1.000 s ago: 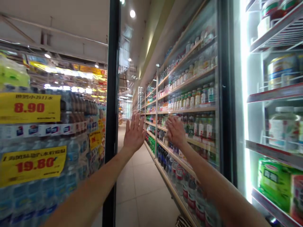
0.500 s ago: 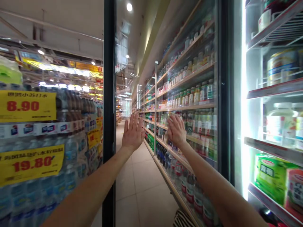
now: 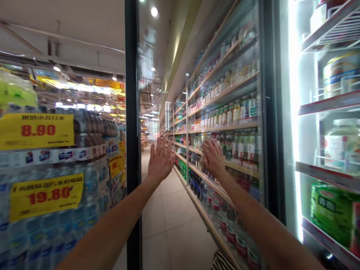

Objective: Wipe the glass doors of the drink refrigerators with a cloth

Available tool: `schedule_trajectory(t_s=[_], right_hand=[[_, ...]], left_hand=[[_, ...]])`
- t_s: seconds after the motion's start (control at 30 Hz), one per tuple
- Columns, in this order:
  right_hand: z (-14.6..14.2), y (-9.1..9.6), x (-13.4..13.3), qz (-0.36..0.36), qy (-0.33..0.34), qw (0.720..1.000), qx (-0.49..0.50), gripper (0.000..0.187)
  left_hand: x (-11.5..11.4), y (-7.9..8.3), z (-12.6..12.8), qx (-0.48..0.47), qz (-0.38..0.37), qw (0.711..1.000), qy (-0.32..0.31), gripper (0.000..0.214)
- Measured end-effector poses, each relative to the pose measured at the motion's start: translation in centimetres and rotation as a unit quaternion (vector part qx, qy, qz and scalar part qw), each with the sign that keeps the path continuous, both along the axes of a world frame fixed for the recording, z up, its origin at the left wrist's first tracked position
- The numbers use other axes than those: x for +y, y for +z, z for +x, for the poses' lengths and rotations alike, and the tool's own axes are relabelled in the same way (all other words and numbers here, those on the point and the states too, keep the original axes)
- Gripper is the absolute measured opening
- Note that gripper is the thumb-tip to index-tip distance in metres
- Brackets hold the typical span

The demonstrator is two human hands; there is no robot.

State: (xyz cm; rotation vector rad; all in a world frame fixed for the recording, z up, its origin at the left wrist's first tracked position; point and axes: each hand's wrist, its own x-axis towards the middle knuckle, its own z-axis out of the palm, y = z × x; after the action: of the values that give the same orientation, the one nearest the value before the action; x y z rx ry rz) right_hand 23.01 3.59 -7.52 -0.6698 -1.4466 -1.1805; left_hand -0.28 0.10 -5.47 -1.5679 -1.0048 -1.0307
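Note:
A tall glass cooler door [image 3: 197, 93] with a black frame stands swung out in front of me. My left hand [image 3: 161, 162] is pressed flat against the glass with its fingers stretched up and apart. My right hand [image 3: 213, 156] lies flat on the same pane a little to the right, fingers spread. Neither hand holds anything. Through the glass I see a long aisle of drink shelves [image 3: 222, 127].
The lit cooler interior [image 3: 332, 123] at the right holds jars and green packs on wire shelves. Stacked water bottles with yellow price tags [image 3: 36, 131] fill the left. A tiled aisle floor [image 3: 174, 221] runs ahead between them.
Both hands stay flat on the glass. The view has shifted slightly right and down, and the door's left frame edge sits a little further right than half a second ago.

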Motion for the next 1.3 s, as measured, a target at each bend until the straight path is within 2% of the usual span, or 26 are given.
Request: schedule_trajectory(t_s=[0.07, 0.13, 0.23, 0.33, 0.4, 0.47, 0.57, 0.63, 0.73, 0.8, 0.83, 0.9, 0.97, 1.03, 1.07, 1.13, 1.23, 1.3], right_hand=[[0.3, 0.4, 0.5, 0.02, 0.008, 0.996, 0.091, 0.045], [-1.1, 0.2, 0.6, 0.024, 0.014, 0.993, 0.119, 0.047], [-3.8, -0.5, 0.0, 0.007, 0.012, 0.999, 0.03, 0.044], [-3.9, -0.7, -0.5, -0.005, 0.007, 0.999, -0.047, 0.04], [-2.2, -0.3, -0.4, 0.002, 0.003, 1.0, -0.005, 0.041], [-0.6, 0.3, 0.1, 0.01, -0.003, 0.997, 0.082, 0.043], [-0.7, 0.6, 0.4, 0.011, 0.0, 0.987, 0.163, 0.047], [-2.5, 0.1, 0.0, 0.004, 0.011, 0.992, 0.125, 0.047], [-5.1, -1.1, -0.8, 0.0, 0.023, 0.999, -0.023, 0.041], [-4.9, -1.3, -1.1, -0.002, 0.02, 0.996, -0.091, 0.038], [-4.1, -1.2, -1.0, -0.005, 0.014, 0.995, -0.094, 0.038], [-1.7, -0.4, -0.4, -0.004, 0.0, 1.0, -0.022, 0.04], [0.3, 0.7, 0.3, 0.011, -0.007, 0.994, 0.106, 0.044], [0.8, 1.4, 0.6, 0.025, -0.003, 0.98, 0.198, 0.047], [0.2, 1.5, 0.6, 0.027, 0.001, 0.978, 0.206, 0.047], [-2.0, 1.1, 0.1, 0.025, 0.008, 0.989, 0.149, 0.046], [-5.3, -0.1, -0.9, 0.022, 0.011, 0.999, -0.021, 0.04], [-5.4, -0.4, -1.2, 0.018, 0.01, 0.995, -0.095, 0.036]], left_hand=[[0.0, 0.0, 0.0, 0.0, -0.003, 1.0, 0.003, 0.056], [0.1, 0.0, 0.0, 0.002, -0.004, 1.0, 0.002, 0.056], [0.2, 0.0, 0.0, 0.003, 0.001, 1.0, 0.004, 0.056], [0.0, 0.0, 0.1, 0.005, 0.005, 1.0, 0.019, 0.055], [-0.2, 0.0, 0.1, 0.006, 0.002, 1.0, 0.027, 0.056], [-0.4, 0.0, 0.1, 0.007, -0.001, 0.999, 0.032, 0.057], [-0.5, -0.1, 0.2, 0.008, -0.001, 0.999, 0.031, 0.058], [-0.5, -0.1, 0.2, 0.007, 0.0, 1.0, 0.029, 0.057], [-0.4, -0.1, 0.2, 0.006, 0.004, 1.0, 0.027, 0.056], [-0.3, -0.1, 0.2, 0.006, 0.006, 1.0, 0.028, 0.057], [-0.3, -0.2, 0.2, 0.008, 0.008, 1.0, 0.029, 0.057], [-0.1, -0.3, 0.1, 0.011, 0.015, 0.999, 0.034, 0.058], [0.1, -0.4, 0.0, 0.016, 0.022, 0.999, 0.041, 0.057], [0.2, -0.5, -0.1, 0.021, 0.027, 0.998, 0.045, 0.057], [0.3, -0.5, -0.1, 0.023, 0.029, 0.998, 0.046, 0.057], [0.2, -0.6, -0.1, 0.027, 0.031, 0.998, 0.047, 0.058], [0.1, -0.7, -0.2, 0.035, 0.031, 0.998, 0.046, 0.058], [0.0, -0.8, -0.3, 0.043, 0.031, 0.998, 0.045, 0.056]])
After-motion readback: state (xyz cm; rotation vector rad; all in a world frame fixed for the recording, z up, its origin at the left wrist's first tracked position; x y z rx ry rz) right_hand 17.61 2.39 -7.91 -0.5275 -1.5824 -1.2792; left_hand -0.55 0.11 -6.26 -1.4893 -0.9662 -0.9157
